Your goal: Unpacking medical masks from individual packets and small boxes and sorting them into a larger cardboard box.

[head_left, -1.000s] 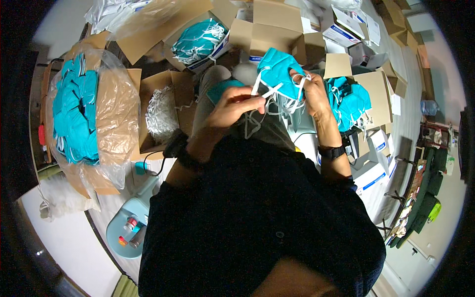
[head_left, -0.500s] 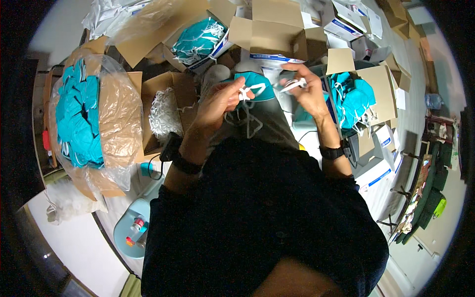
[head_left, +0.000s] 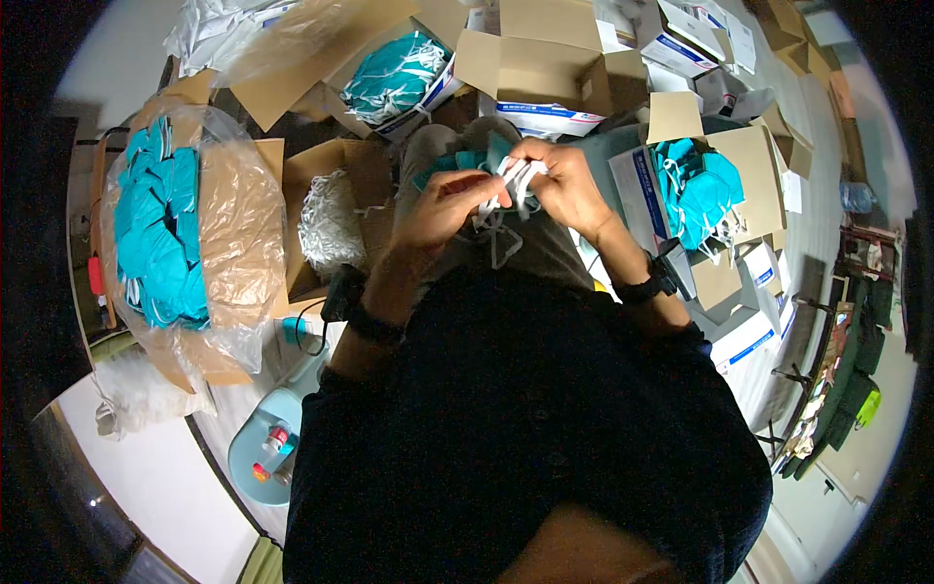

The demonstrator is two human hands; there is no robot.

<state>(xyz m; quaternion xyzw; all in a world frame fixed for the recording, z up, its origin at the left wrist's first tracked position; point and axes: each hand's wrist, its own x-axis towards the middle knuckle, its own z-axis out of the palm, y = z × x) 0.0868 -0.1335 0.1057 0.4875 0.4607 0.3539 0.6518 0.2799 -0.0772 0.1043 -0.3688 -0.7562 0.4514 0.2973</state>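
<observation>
Over my lap, my left hand (head_left: 446,206) and my right hand (head_left: 566,185) meet with fingers pinched round flat white elastic straps (head_left: 523,181). Short loops of strap stick up and hang down between the fingertips. Just behind the hands lies a teal face mask (head_left: 465,164) on my knees, partly covered by them. More white straps (head_left: 501,241) dangle against my trousers below. Whether the pinched straps are joined to the mask is hidden.
Left, a plastic-lined carton holds teal masks (head_left: 156,229); beside it, a carton holds loose white straps (head_left: 331,229). Strapped masks fill a box at the back (head_left: 397,76) and another at right (head_left: 696,190). An opened carton (head_left: 550,78) stands ahead. A blue stool (head_left: 243,457) carries a bottle.
My right hand has moved left and in to meet my left hand, bringing its white strap against the others. The teal mask now shows lower and farther left, behind my fingers.
</observation>
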